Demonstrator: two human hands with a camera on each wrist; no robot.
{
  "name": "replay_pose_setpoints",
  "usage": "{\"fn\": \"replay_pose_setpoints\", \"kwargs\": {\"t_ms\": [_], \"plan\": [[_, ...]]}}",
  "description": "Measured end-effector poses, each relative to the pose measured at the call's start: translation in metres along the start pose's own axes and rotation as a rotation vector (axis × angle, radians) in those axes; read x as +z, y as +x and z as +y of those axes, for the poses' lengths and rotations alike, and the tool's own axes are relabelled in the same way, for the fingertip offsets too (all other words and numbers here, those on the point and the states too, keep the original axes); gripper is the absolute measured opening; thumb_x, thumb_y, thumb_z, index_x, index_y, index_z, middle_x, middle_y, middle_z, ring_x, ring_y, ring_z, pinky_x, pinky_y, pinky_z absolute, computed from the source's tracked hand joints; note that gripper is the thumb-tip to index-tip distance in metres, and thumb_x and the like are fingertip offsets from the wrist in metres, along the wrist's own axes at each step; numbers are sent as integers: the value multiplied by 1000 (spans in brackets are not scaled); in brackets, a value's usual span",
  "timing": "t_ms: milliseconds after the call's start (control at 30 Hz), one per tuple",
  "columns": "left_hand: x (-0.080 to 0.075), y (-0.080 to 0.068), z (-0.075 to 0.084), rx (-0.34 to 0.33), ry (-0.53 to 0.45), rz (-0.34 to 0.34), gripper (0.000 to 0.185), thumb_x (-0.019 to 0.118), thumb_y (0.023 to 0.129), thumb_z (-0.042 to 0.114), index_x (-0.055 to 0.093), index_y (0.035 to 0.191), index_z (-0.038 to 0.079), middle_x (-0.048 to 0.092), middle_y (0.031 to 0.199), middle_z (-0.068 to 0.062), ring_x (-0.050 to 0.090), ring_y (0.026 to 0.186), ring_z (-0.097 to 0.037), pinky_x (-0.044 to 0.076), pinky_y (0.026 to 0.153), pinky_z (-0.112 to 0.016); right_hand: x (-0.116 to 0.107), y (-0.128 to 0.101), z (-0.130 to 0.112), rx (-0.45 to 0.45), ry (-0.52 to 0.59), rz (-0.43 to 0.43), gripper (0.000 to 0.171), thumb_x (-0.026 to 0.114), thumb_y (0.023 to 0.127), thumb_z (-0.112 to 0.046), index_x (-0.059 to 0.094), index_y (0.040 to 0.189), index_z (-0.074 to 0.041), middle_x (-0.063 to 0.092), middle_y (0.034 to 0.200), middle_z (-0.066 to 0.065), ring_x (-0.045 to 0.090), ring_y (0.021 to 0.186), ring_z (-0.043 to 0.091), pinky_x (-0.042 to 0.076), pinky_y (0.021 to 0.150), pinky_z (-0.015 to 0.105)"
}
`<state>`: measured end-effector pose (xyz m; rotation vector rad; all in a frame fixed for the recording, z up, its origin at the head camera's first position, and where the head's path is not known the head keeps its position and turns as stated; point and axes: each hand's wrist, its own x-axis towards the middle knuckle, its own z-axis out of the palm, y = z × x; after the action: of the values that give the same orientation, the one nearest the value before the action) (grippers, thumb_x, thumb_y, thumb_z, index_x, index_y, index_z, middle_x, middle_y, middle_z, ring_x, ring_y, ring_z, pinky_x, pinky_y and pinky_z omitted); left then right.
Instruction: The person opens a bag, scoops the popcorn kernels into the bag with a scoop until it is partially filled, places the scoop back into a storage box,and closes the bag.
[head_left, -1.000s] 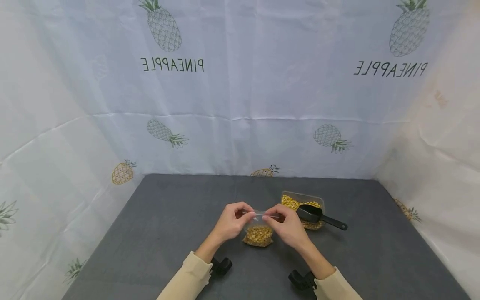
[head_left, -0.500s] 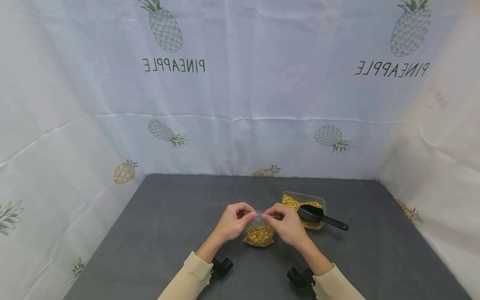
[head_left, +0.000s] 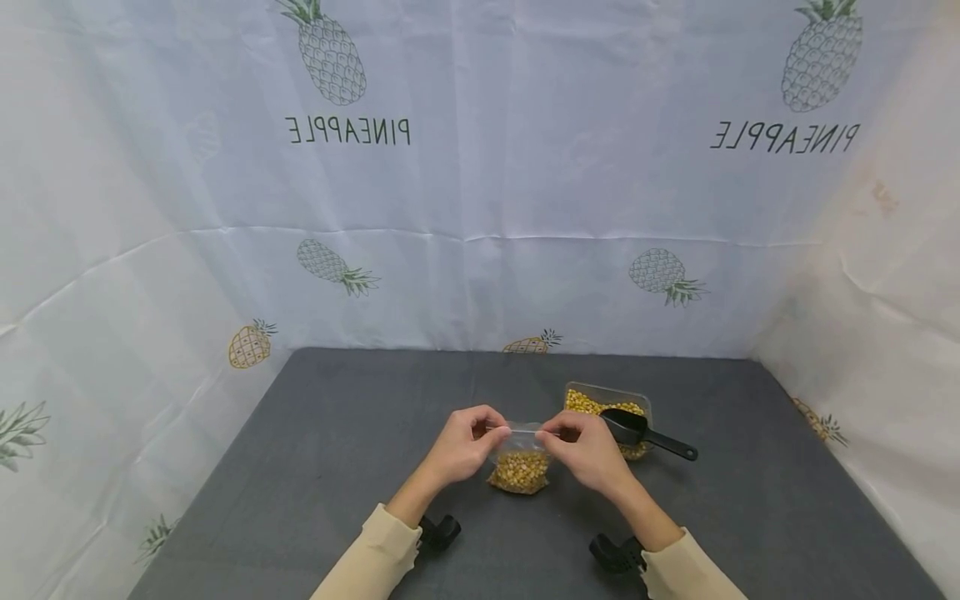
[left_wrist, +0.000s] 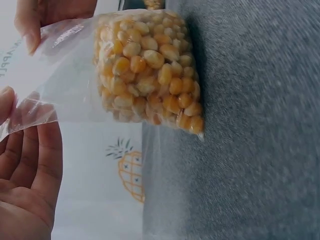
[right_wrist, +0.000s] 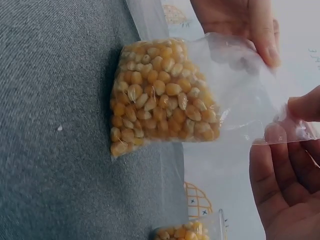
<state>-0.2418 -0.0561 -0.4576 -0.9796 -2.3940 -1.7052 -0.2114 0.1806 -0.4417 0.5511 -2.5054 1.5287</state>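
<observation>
A clear plastic zip bag (head_left: 519, 472) stands on the table, its lower part filled with dried corn kernels (left_wrist: 150, 70). My left hand (head_left: 463, 443) pinches the left end of the bag's top edge between thumb and fingers. At the other end, my right hand (head_left: 587, 452) pinches the same edge. A pale strip of the bag's top shows stretched between the two hands. In the right wrist view the upper part of the bag (right_wrist: 240, 95) is see-through and holds no kernels. Its base rests on the grey surface.
Behind my right hand, a clear plastic box (head_left: 628, 394) holds more corn kernels. A black scoop (head_left: 663, 443) lies across it, handle pointing right. One pale speck (right_wrist: 59, 128) lies on the grey table (head_left: 360, 400). Pineapple-print cloth (head_left: 480, 183) hangs behind and at both sides.
My right hand has slid to the right along the bag's top edge, widening the gap between the hands. My left hand has hardly moved, and the bag stays in place.
</observation>
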Motion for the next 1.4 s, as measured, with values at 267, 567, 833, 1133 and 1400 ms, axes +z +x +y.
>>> {"fn": "replay_pose_setpoints", "kwargs": {"t_ms": [267,567,833,1133,1400], "plan": [[2,1,0,-23,-32,-3,12,66,101,15,70,101,5,67,84,-19,60,66,-39,46,58,-25,-8,-3,5,19,17,-16,15,74,95,-17,78,98,-3,70,91,2,62,72,13,51,64,30],[-2,0,23,-43,-32,4,10,64,100,4,69,98,-5,66,81,-23,62,63,-23,47,60,-24,-12,-5,5,62,83,-19,14,76,93,-20,79,99,-7,72,93,6,67,76,14,55,68,30],[-1,0,0,-80,-122,48,9,71,96,8,72,96,-1,70,85,-24,66,74,-44,56,66,-37,-14,-6,4,115,144,6,16,78,91,-19,79,98,-5,73,93,9,69,75,17,56,70,32],[-4,-1,-1,-66,-193,100,13,78,90,13,74,88,1,71,78,-20,69,68,-34,57,68,-51,-13,-5,3,151,144,6,17,78,92,-20,79,100,-6,72,94,8,69,78,19,57,72,36],[-4,0,-2,-29,-208,95,9,77,91,8,74,93,0,71,81,-20,68,70,-40,58,67,-47,-14,-4,2,140,133,-8,18,78,92,-21,78,100,-4,72,91,8,68,77,20,57,71,38]]}}
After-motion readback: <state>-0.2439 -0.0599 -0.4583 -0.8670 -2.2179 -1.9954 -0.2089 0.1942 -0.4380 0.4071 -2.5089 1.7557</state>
